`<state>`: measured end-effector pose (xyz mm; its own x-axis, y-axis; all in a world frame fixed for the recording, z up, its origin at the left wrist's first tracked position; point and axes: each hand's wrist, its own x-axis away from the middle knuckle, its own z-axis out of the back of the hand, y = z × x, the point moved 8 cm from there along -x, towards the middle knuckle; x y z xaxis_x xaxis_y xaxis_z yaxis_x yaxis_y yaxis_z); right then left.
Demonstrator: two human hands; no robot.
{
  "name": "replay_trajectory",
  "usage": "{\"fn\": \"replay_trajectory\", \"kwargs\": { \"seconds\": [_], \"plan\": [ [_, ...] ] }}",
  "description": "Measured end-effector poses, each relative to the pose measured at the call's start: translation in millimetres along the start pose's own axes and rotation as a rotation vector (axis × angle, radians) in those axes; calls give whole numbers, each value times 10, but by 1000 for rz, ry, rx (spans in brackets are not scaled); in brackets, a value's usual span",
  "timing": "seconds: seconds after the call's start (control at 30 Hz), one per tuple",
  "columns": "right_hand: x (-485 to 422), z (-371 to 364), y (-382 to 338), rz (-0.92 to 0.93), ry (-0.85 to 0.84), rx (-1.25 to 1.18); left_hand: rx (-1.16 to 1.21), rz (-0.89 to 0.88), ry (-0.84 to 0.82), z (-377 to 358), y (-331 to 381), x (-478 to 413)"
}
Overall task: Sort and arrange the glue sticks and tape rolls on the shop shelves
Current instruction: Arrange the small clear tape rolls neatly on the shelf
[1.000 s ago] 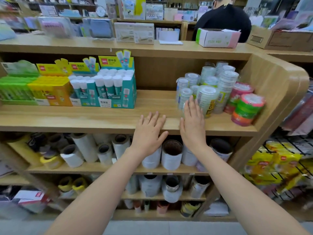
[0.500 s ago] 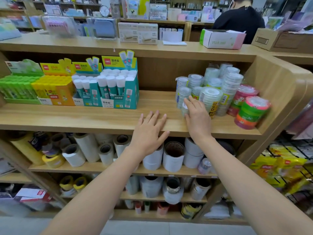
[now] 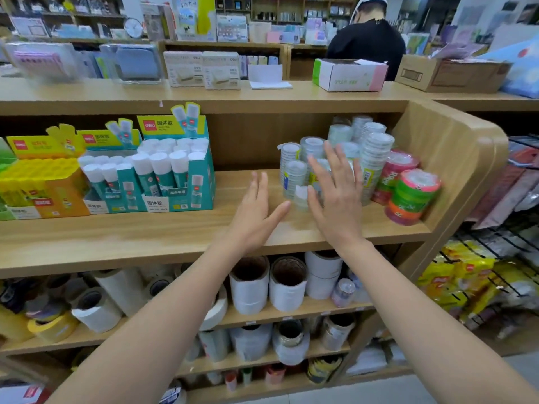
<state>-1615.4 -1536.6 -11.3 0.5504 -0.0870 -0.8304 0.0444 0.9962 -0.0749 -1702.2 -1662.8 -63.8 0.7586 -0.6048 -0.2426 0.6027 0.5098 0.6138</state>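
On the wooden shelf (image 3: 163, 237) stand teal boxes of white-capped glue sticks (image 3: 172, 176) and a yellow glue stick box (image 3: 40, 185) at the left. Stacks of clear tape rolls (image 3: 294, 170) crowd the right side, with green, pink and orange tape rolls (image 3: 408, 193) beside them. My left hand (image 3: 256, 214) hovers open above the shelf, fingers straight. My right hand (image 3: 335, 196) is raised with spread fingers in front of the clear tape stacks, covering some of them; whether it touches them I cannot tell.
Lower shelves hold large white and yellow tape rolls (image 3: 250, 284). The shelf's curved wooden side panel (image 3: 455, 158) closes the right end. A person in black (image 3: 367, 45) stands beyond the counter, which carries boxes (image 3: 350, 74). Hanging packets (image 3: 472, 278) fill the rack at right.
Both hands have lifted off the shelf's front edge and moved forward. My right hand rose from the base of the clear tape stacks, fingers spreading; my left hand tilted onto its edge.
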Motion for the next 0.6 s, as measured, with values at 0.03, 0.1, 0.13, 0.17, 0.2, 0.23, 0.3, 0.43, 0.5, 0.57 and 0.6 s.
{"fn": "replay_trajectory", "kwargs": {
  "seconds": [0.03,0.1,0.13,0.17,0.2,0.23,0.3,0.43,0.5,0.57,0.6],
  "plan": [
    [-31,-3,47,-25,-17,27,28,9,-34,-64,-8,-79],
    [-84,-65,163,-82,-75,77,54,31,-111,-200,-28,-215],
    [-103,-106,226,-112,-106,88,68,36,-144,-258,-31,-273],
    [-124,-143,284,-141,-136,88,86,33,-171,-303,-20,-328],
    [-148,-172,327,-163,-159,86,107,27,-192,-327,4,-386],
    [-173,-189,359,-178,-174,90,127,25,-210,-345,26,-450],
    [-213,-184,373,-182,-174,113,150,28,-244,-378,54,-574],
    [-216,-164,354,-150,-124,144,160,-39,-287,-505,107,-810],
    [-208,-170,364,-144,-110,136,170,-41,-297,-538,102,-847],
    [-211,-177,364,-149,-92,122,187,-46,-290,-529,84,-877],
    [-213,-180,354,-154,-79,116,195,-53,-283,-520,73,-895]
  ]
}}
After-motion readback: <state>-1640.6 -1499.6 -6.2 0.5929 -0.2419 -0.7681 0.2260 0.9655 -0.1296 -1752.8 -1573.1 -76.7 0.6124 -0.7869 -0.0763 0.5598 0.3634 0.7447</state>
